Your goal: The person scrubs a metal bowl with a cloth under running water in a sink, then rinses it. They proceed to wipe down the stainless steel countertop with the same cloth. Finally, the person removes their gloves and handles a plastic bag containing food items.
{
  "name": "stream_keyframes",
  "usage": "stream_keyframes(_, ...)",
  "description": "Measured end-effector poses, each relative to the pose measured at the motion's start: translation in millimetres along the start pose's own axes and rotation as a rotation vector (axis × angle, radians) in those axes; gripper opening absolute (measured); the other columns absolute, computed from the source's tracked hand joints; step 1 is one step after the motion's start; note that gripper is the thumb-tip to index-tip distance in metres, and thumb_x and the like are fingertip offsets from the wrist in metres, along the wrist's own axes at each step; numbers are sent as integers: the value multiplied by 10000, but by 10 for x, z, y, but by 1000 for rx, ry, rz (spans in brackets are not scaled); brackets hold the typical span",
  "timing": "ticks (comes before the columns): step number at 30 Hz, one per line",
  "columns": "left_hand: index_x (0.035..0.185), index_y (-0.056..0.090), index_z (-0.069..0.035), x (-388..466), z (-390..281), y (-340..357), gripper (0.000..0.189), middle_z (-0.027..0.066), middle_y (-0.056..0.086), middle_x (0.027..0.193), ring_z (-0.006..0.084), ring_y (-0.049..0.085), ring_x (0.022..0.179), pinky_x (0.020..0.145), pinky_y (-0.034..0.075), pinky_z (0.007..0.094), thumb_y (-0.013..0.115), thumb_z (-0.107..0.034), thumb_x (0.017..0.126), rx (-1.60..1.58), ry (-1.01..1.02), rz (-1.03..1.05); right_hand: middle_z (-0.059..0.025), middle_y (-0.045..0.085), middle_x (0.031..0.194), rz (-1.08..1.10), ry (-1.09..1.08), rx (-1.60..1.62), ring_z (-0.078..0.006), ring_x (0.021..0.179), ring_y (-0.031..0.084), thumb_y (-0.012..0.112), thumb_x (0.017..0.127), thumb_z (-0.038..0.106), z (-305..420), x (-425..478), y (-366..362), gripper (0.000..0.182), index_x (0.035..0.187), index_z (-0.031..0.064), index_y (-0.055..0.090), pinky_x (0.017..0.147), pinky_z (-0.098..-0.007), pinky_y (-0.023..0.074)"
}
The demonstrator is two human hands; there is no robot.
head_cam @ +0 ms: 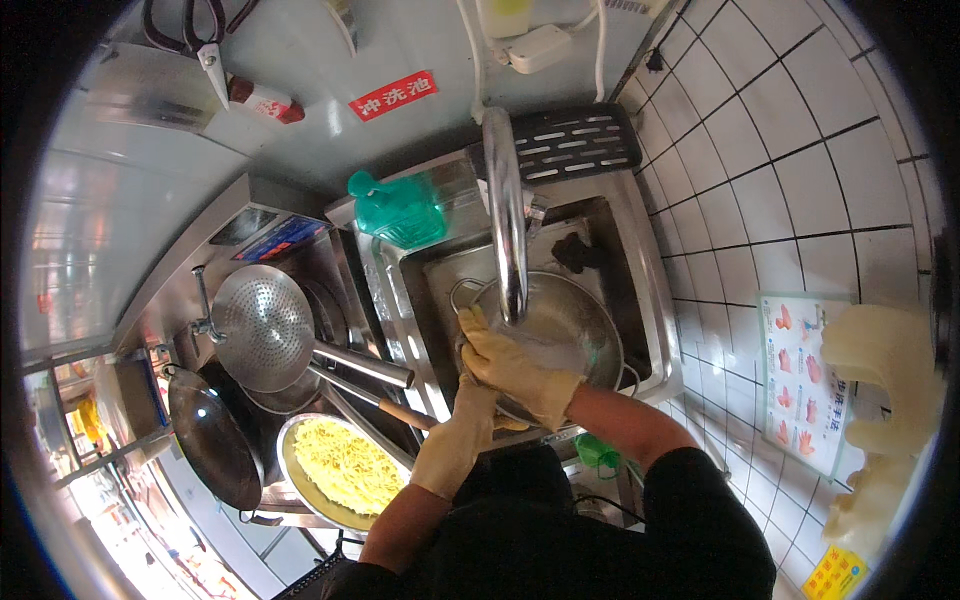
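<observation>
Both my hands wear cream rubber gloves and meet at the near left side of a round metal pan point(592, 319) with loop handles. The pan sits inside a stainless steel sink point(654, 247), under a curved chrome faucet point(504, 217). My right hand point(517, 367) lies across the fingers of my left hand point(461, 439), its own fingers stretched along the pan's rim. The left fingers are mostly hidden, so what they grip, if anything, does not show. The pan's inside looks wet. A dark scrubber or cloth point(576, 253) lies behind it.
Left of the sink are a perforated skimmer point(262, 326) with a long handle, a dark wok point(217, 442) and a metal bowl point(287, 454) of yellow noodles point(345, 465). A green plastic jug point(397, 214) stands at the sink's back left corner. A tiled wall point(750, 195) bounds the right.
</observation>
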State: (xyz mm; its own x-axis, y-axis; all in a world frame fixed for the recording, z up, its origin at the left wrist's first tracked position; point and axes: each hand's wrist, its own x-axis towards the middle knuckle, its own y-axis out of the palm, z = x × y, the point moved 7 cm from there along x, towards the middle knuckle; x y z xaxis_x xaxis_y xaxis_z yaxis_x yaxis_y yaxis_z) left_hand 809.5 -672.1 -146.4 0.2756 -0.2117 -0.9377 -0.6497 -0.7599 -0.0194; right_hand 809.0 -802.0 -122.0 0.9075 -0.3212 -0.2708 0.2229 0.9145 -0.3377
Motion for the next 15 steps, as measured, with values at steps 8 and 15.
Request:
stream_keyframes(8, 1519, 489, -111, 604, 427, 59, 569, 224, 695, 1360, 421, 723, 1194, 911, 621, 494, 672, -208, 989, 391, 206, -57, -179, 556, 1522, -362, 96, 368, -318, 1409, 551, 654, 1029, 188, -600, 774, 59, 501, 1485, 18, 537, 1159, -398, 448)
stream_keyframes(15, 1526, 515, -83, 143, 253, -206, 662, 248, 723, 1324, 426, 685, 1278, 1023, 565, 484, 760, -270, 940, 380, 146, -168, -191, 777, 1104, -306, 267, -408, -407, 1080, 751, 611, 993, 213, -262, 426, -715, 235, 1141, 72, 727, 907, -498, 612)
